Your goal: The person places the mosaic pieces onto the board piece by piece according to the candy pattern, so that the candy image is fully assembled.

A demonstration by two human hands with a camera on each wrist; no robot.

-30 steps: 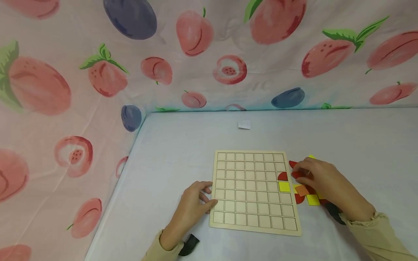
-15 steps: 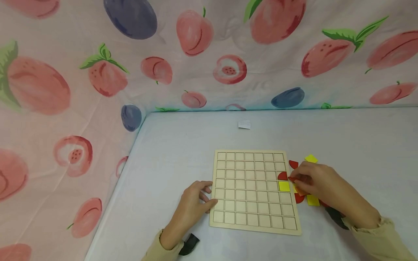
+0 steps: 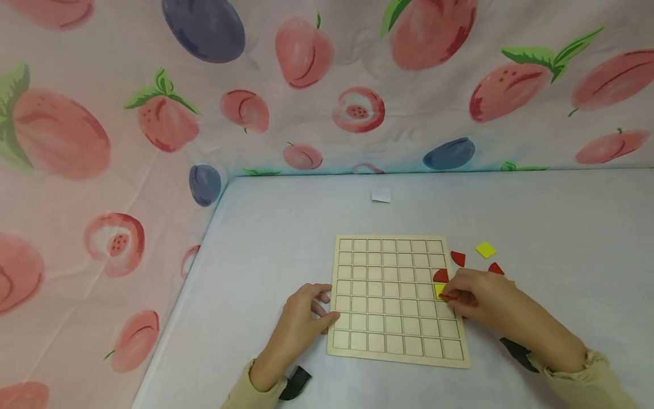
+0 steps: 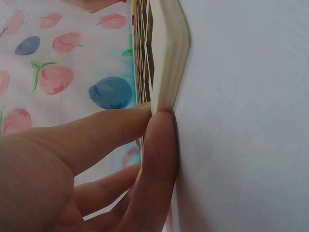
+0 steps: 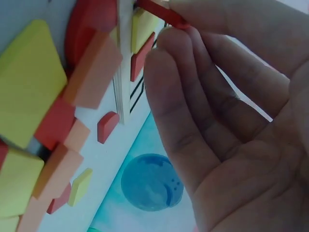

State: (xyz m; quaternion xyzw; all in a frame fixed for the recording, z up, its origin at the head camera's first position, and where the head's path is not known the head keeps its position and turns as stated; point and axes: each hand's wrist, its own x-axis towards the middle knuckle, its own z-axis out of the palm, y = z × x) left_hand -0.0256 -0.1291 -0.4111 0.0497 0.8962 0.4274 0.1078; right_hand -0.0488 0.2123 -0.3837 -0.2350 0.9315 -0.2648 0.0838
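Observation:
A wooden grid board lies on the pale table. My left hand rests at its left edge, with the thumb and a fingertip pressed against the board's rim. At the board's right side my right hand pinches a thin red piece, seen close up as the red piece, just over the right columns. A yellow square and a red quarter-round sit in cells right beside it.
Loose pieces lie right of the board: a red one, a yellow square, another red. Yellow and orange tiles are piled under my right palm. A white scrap lies farther back. Fruit-print cloth walls the back and left.
My right hand has moved left from the pile of loose pieces onto the board's right columns, carrying a red piece. The left hand has stayed put.

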